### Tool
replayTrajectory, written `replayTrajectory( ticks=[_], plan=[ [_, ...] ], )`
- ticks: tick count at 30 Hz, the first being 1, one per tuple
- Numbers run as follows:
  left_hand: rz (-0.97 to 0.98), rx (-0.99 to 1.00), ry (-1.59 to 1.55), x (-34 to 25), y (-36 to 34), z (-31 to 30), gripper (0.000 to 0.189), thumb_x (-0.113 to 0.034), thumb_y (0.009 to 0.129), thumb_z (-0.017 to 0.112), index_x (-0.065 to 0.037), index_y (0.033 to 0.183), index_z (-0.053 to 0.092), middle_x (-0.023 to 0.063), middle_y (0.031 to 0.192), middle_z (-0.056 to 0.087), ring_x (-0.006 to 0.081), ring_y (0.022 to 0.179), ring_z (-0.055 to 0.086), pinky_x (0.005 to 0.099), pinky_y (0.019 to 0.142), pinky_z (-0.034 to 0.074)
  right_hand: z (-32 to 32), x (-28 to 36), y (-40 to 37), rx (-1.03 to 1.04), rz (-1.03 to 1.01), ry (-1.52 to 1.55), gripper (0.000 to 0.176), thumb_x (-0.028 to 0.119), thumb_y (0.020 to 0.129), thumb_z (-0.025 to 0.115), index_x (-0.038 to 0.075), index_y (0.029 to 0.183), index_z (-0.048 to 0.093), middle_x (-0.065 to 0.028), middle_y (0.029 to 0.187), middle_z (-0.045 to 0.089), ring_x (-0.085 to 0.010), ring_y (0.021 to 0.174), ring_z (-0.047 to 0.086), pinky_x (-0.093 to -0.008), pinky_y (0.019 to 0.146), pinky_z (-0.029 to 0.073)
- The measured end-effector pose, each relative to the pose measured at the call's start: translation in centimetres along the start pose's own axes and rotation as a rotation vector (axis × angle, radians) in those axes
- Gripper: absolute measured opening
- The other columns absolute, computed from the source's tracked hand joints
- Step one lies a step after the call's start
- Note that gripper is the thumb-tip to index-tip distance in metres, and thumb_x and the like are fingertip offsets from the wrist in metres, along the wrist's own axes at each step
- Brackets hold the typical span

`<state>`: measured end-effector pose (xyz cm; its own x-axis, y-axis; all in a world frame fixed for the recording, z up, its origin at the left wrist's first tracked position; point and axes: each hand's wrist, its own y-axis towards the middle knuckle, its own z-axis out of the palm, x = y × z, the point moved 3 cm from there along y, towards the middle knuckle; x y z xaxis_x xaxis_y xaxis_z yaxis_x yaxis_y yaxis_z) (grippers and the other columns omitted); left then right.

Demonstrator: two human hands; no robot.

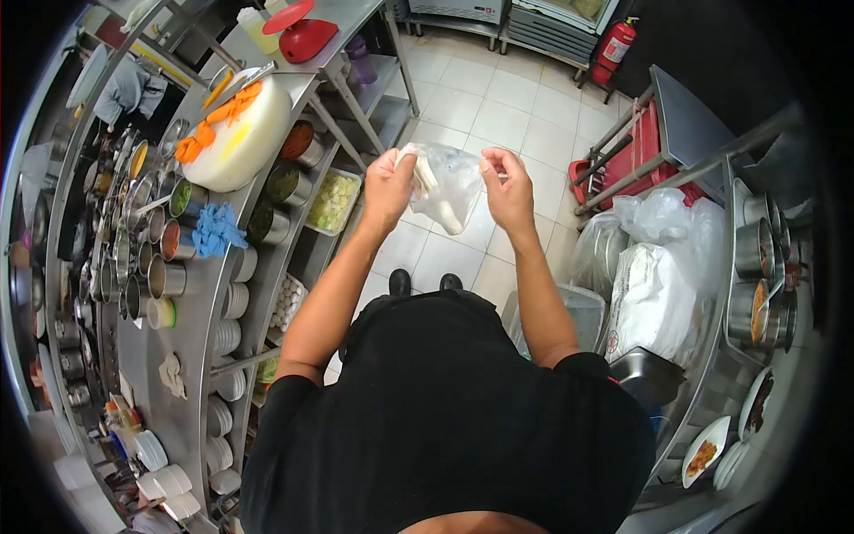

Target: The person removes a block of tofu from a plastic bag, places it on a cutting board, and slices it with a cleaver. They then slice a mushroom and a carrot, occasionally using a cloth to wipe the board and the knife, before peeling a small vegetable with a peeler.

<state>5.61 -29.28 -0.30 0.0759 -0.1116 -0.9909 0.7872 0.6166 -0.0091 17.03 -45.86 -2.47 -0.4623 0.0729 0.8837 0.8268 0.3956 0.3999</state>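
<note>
A clear plastic bag (452,178) with pale, whitish pieces inside hangs between my two hands, over the tiled floor. My left hand (391,189) pinches its upper left corner, fingers closed. At the bag's upper right edge, my right hand (508,189) has thumb and fingers pressed together on the plastic. The pale pieces (427,175) lie mostly on the bag's left side and at its bottom; what they are cannot be made out.
On the left, a steel counter (191,347) holds a white cutting board (258,133) with orange pieces, metal containers and a blue cloth (217,230). Plates stack below. A red scale (302,34) stands farther back. To the right are plastic bags (654,285), a red fire extinguisher (616,49) and steel shelving.
</note>
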Motion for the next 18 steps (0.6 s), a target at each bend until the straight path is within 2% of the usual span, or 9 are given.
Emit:
replayTrajectory(
  ticks=[1, 3, 4, 6, 9, 11, 13, 15, 18],
  plan=[
    [0.004, 0.010, -0.002, 0.2, 0.3, 0.5, 0.026, -0.018, 0.097, 0.057, -0.007, 0.074, 0.055, -0.0034, 0.063, 0.052, 0.0054, 0.055, 0.045, 0.0240, 0.051, 0.039, -0.2, 1.4, 0.2, -0.009, -0.003, -0.005, 0.013, 0.011, 0.095, 0.057, -0.001, 0.098, 0.060, -0.0071, 0.089, 0.062, -0.0168, 0.077, 0.059, -0.0321, 0.067, 0.049],
    [0.041, 0.029, 0.113, 1.1, 0.6, 0.9, 0.030, -0.024, 0.099, 0.057, -0.005, 0.076, 0.059, -0.0034, 0.065, 0.055, 0.0032, 0.058, 0.047, 0.0229, 0.051, 0.038, -0.3, 5.2, -0.2, -0.012, -0.337, 0.038, 0.013, 0.006, 0.091, 0.053, -0.001, 0.098, 0.061, -0.0152, 0.095, 0.062, -0.0295, 0.085, 0.061, -0.0396, 0.074, 0.051],
    [0.055, 0.030, 0.153, 1.5, 0.6, 0.8, 0.032, -0.026, 0.099, 0.057, -0.003, 0.076, 0.061, -0.0035, 0.066, 0.056, 0.0042, 0.060, 0.047, 0.0251, 0.052, 0.038, 0.4, 5.5, -0.5, -0.017, -0.331, 0.033, 0.013, 0.006, 0.091, 0.053, -0.001, 0.098, 0.061, -0.0152, 0.095, 0.062, -0.0295, 0.085, 0.061, -0.0396, 0.074, 0.051],
    [0.103, 0.020, 0.233, 2.1, 0.6, 0.3, 0.034, -0.026, 0.099, 0.056, -0.002, 0.074, 0.059, -0.0009, 0.064, 0.055, 0.0057, 0.059, 0.046, 0.0274, 0.052, 0.038, 3.2, 6.1, -1.1, 0.417, -0.289, 0.088, 0.017, 0.003, 0.089, 0.047, -0.002, 0.097, 0.062, -0.0220, 0.099, 0.061, -0.0373, 0.092, 0.060, -0.0432, 0.078, 0.050],
    [0.207, -0.021, 0.403, 2.8, 0.8, -0.9, 0.039, -0.027, 0.099, 0.056, 0.000, 0.071, 0.055, 0.0061, 0.061, 0.052, 0.0097, 0.058, 0.045, 0.0320, 0.052, 0.039, 6.0, 3.4, -1.6, 0.311, -0.219, -0.290, 0.017, 0.003, 0.084, 0.048, -0.005, 0.090, 0.062, -0.0293, 0.092, 0.062, -0.0421, 0.090, 0.062, -0.0471, 0.076, 0.051],
    [0.241, -0.045, 0.526, 3.7, 0.5, -0.9, 0.042, -0.028, 0.099, 0.055, 0.001, 0.069, 0.051, 0.0136, 0.059, 0.050, 0.0139, 0.057, 0.045, 0.0357, 0.052, 0.038, 6.7, 2.3, -1.5, 0.544, 0.006, -0.418, 0.016, 0.005, 0.082, 0.052, -0.007, 0.080, 0.063, -0.0328, 0.081, 0.062, -0.0435, 0.082, 0.065, -0.0503, 0.071, 0.051],
    [0.177, -0.023, 0.505, 2.7, -0.9, 0.4, 0.044, -0.029, 0.099, 0.055, 0.001, 0.068, 0.049, 0.0186, 0.058, 0.049, 0.0200, 0.053, 0.043, 0.0396, 0.052, 0.039, 7.2, 1.5, -1.4, 0.713, 0.075, -0.546, 0.016, 0.009, 0.081, 0.058, -0.007, 0.080, 0.061, -0.0287, 0.080, 0.064, -0.0456, 0.082, 0.063, -0.0510, 0.072, 0.050],
    [0.267, 0.010, 0.595, 3.7, -0.9, 0.4, 0.040, -0.028, 0.099, 0.054, 0.001, 0.072, 0.053, 0.0211, 0.060, 0.051, 0.0266, 0.052, 0.047, 0.0403, 0.053, 0.041, 8.2, -0.6, -1.5, 0.577, 0.053, -0.432, 0.014, 0.008, 0.082, 0.058, -0.005, 0.078, 0.063, -0.0278, 0.085, 0.065, -0.0447, 0.086, 0.063, -0.0489, 0.072, 0.050],
    [0.350, 0.033, 0.541, 3.9, -0.6, 0.4, 0.036, -0.023, 0.097, 0.057, 0.001, 0.071, 0.052, 0.0138, 0.057, 0.048, 0.0160, 0.054, 0.046, 0.0365, 0.052, 0.039, 8.1, 0.1, -1.4, 0.434, 0.105, -0.309, 0.012, 0.007, 0.083, 0.058, -0.003, 0.085, 0.065, -0.0243, 0.085, 0.067, -0.0413, 0.084, 0.065, -0.0444, 0.073, 0.051]
  ],
)
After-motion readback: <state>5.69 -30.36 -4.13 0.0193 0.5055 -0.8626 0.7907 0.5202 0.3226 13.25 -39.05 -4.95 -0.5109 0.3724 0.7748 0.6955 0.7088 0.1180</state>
